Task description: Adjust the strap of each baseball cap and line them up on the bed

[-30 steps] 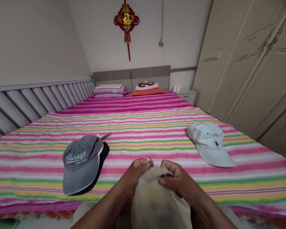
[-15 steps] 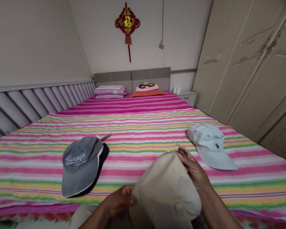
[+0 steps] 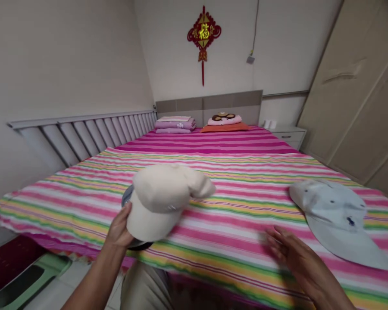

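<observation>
My left hand (image 3: 121, 226) grips a cream baseball cap (image 3: 161, 189) by the side of its brim. The cap is slightly blurred and hangs over the grey cap (image 3: 126, 196), of which only an edge shows. Part of a dark brim (image 3: 142, 246) peeks out below. On the right, my right hand (image 3: 291, 249) is over the striped bedspread (image 3: 226, 232) with its fingers stretched out and nothing in it. Beyond that hand lies a pale blue baseball cap (image 3: 336, 219) with a small dark emblem, its brim pointing toward the lower right.
Folded purple bedding (image 3: 174, 125) and a pink pillow (image 3: 224, 120) on an orange one lie by the headboard (image 3: 233, 103). A railing (image 3: 93, 129) runs along the left, a wardrobe (image 3: 352, 107) stands right. A green stool (image 3: 45, 273) is at lower left.
The cream cap has moved from both hands at the lower middle to above the grey cap, held by my left hand alone. My right hand has let go. The view has turned left.
</observation>
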A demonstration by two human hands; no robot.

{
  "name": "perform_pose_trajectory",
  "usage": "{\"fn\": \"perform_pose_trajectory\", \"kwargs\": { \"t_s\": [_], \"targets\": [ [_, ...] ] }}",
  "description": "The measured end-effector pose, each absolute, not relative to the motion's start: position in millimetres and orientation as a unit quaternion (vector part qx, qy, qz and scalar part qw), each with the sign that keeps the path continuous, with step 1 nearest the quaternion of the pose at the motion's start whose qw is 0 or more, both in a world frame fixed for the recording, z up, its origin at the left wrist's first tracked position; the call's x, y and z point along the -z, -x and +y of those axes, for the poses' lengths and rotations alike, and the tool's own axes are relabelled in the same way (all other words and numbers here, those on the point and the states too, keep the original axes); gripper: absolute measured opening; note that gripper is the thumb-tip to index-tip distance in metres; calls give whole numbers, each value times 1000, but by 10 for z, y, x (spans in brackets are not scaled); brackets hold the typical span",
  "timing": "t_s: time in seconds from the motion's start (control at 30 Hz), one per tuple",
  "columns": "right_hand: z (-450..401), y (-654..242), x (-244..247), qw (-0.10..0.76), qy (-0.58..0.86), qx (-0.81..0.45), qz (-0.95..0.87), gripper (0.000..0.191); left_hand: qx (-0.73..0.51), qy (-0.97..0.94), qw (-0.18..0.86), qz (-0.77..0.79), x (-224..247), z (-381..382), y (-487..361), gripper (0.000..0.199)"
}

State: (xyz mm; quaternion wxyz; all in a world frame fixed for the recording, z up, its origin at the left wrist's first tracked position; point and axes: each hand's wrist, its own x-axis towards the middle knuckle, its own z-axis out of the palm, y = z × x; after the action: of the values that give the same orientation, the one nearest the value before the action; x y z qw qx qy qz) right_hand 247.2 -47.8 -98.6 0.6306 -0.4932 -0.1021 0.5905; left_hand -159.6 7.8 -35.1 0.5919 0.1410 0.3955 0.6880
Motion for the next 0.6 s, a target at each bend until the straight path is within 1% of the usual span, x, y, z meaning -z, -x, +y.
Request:
{"fn": "perform_pose_trajectory", "kwargs": {
  "t_s": [0.07, 0.13, 0.2, 0.3, 0.43, 0.53, 0.6],
  "targets": [
    [-514, -2506, 1109, 621, 487, -607, -96, 42, -731, -126, 555, 377, 244, 147, 1820, 30],
    [-552, -2530, 1213, 612, 482, -621, -86, 42, -753, -110, 524, 382, 270, 195, 2022, 36],
    [-584, -2551, 1295, 609, 480, -627, -71, 39, -737, -80, 512, 433, 408, 213, 2177, 39],
    [-613, -2587, 1385, 605, 493, -623, -56, 33, -680, -51, 508, 527, 692, 197, 2296, 41],
    [-621, -2625, 1448, 598, 513, -614, -44, 27, -659, -59, 494, 565, 957, 176, 2335, 37],
    [-617, -2632, 1460, 599, 511, -616, -25, 27, -646, -97, 462, 600, 1051, 168, 2399, 26],
    [-615, -2633, 1469, 601, 509, -616, -14, 28, -635, -141, 422, 632, 1078, 139, 2454, 18]
  ]
}}
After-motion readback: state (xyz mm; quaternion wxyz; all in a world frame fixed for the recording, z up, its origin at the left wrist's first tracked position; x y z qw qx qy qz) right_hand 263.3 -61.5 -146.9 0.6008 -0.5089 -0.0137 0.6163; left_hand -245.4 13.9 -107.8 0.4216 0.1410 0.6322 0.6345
